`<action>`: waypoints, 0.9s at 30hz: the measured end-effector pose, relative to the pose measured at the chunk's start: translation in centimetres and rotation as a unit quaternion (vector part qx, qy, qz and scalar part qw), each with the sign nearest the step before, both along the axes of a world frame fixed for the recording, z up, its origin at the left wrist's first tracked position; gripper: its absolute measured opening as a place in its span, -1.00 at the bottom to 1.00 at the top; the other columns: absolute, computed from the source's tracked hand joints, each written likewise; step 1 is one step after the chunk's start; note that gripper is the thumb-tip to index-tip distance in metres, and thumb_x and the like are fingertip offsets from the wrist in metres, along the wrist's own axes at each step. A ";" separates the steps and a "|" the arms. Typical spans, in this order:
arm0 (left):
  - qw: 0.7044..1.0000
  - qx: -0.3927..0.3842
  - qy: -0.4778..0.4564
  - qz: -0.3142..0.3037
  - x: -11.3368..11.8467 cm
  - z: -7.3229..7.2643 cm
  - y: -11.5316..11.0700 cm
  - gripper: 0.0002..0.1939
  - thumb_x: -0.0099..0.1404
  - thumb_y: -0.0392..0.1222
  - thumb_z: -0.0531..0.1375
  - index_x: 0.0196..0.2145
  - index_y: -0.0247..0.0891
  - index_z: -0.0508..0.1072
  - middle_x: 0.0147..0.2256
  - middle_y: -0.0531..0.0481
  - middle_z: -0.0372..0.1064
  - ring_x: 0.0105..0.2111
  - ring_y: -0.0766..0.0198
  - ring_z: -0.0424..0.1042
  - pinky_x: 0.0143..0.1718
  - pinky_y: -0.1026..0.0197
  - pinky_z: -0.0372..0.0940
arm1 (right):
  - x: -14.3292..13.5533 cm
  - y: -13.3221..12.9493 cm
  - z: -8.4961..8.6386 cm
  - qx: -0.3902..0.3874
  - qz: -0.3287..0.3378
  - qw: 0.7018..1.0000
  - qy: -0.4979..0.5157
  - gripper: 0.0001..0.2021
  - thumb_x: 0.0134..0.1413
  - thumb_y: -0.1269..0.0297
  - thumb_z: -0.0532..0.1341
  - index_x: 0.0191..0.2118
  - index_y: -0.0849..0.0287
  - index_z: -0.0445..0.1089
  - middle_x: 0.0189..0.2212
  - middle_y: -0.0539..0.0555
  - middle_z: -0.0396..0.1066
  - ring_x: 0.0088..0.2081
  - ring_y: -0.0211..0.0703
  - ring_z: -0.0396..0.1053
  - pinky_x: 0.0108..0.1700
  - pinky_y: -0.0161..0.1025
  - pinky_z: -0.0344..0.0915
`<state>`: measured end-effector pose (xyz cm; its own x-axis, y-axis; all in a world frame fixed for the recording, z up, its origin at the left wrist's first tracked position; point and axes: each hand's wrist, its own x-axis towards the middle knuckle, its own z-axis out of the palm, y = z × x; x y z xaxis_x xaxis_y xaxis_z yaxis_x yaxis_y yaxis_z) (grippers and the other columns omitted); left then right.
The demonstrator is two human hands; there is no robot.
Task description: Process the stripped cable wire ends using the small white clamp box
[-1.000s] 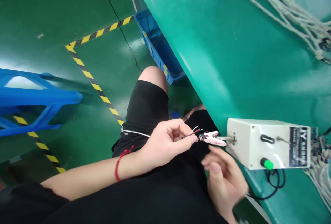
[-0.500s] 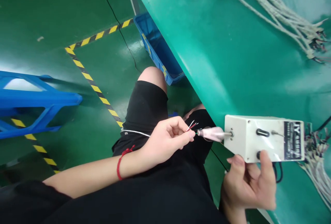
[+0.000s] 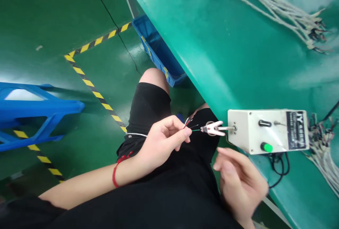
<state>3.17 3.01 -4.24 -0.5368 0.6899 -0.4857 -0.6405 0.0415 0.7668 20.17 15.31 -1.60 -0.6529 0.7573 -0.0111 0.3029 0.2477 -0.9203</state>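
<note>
My left hand (image 3: 165, 140) is closed in a pinch on a thin light-coloured cable (image 3: 136, 134), just over my lap. From its fingertips fan out the cable's thin wires (image 3: 187, 121), white, red and black. A green wire (image 3: 196, 130) points right, toward the small jaws of a clip-like chuck (image 3: 213, 128); whether its tip touches them is hard to tell. The chuck's shaft comes out of a white box-shaped machine (image 3: 267, 131) at the table edge, which has a green button (image 3: 267, 147) and a black switch. Below it, my right hand (image 3: 241, 183) hovers with loosely bent fingers, holding nothing.
The green table (image 3: 225, 45) carries a bundle of pale cables (image 3: 272, 6) at the back and another bundle (image 3: 321, 158) behind the machine. Under the table edge sits a blue bin (image 3: 148, 45). A blue stool (image 3: 39, 105) stands left on the floor, near yellow-black tape (image 3: 97, 95).
My right hand has left the machine's button and moved left and down. The button now shows green. The chuck, blurred before, now appears sharp with its arms spread. The left hand keeps its pinch.
</note>
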 end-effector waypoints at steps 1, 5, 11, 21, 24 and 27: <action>1.000 0.007 -0.002 -0.002 0.0 0.3 -0.2 -0.76 0.40 -0.19 0.34 -0.38 -0.32 0.42 -0.48 0.09 0.50 -0.60 0.54 0.25 -0.55 0.44 0.16 | -0.6 -0.3 0.3 -0.079 0.025 0.996 -0.018 -0.79 0.24 0.35 0.34 -0.02 0.09 0.59 -0.49 0.00 0.46 -0.53 -0.27 0.38 -0.53 -0.35 0.33; 0.997 0.062 -0.037 -0.013 0.6 1.5 -0.6 -0.78 0.35 -0.30 0.37 -0.40 -0.31 0.43 -0.51 0.11 0.49 -0.60 0.54 0.24 -0.55 0.45 0.15 | -2.3 -1.0 -0.3 -0.289 0.065 0.955 -0.015 -0.84 0.25 0.31 0.37 -0.07 0.01 0.58 -0.55 -0.09 0.44 -0.56 -0.40 0.33 -0.48 -0.46 0.30; 0.993 0.099 -0.063 -0.023 1.7 2.0 -0.7 -0.79 0.25 -0.42 0.42 -0.40 -0.32 0.45 -0.49 0.09 0.47 -0.48 0.45 0.39 -0.42 0.40 0.28 | -1.5 -1.4 -1.4 -0.346 0.038 0.937 0.043 -0.90 0.27 0.32 0.36 -0.12 0.00 0.59 -0.61 -0.12 0.42 -0.61 -0.43 0.29 -0.54 -0.44 0.18; 0.991 0.119 -0.054 -0.036 2.7 2.0 -1.0 -0.77 0.27 -0.35 0.42 -0.41 -0.31 0.42 -0.46 0.05 0.46 -0.46 0.40 0.40 -0.40 0.35 0.29 | -1.3 -2.1 -1.2 -0.353 0.007 0.933 0.071 -0.95 0.23 0.31 0.39 -0.20 0.03 0.61 -0.61 -0.10 0.41 -0.62 -0.41 0.30 -0.58 -0.40 0.14; 0.991 0.113 -0.054 -0.039 2.7 2.0 -1.0 -0.76 0.22 -0.37 0.45 -0.41 -0.32 0.43 -0.46 0.07 0.43 -0.46 0.40 0.37 -0.42 0.35 0.27 | -1.0 -2.2 -1.4 -0.354 -0.003 0.933 0.064 -0.95 0.24 0.30 0.39 -0.20 0.05 0.62 -0.66 -0.10 0.39 -0.64 -0.41 0.26 -0.59 -0.39 0.10; 0.993 0.096 -0.048 -0.051 2.7 1.7 -1.0 -0.75 0.19 -0.34 0.47 -0.41 -0.32 0.43 -0.46 0.06 0.41 -0.46 0.39 0.35 -0.43 0.34 0.24 | -0.9 -2.3 -1.5 -0.347 -0.013 0.935 0.066 -0.94 0.21 0.32 0.40 -0.20 0.06 0.64 -0.69 -0.09 0.37 -0.65 -0.40 0.24 -0.58 -0.38 0.11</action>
<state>5.90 2.05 -2.52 -0.4168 0.8230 -0.3859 -0.7115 -0.0311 0.7020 19.26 13.04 -3.10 -0.6642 0.6131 -0.4276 0.1737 -0.4298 -0.8860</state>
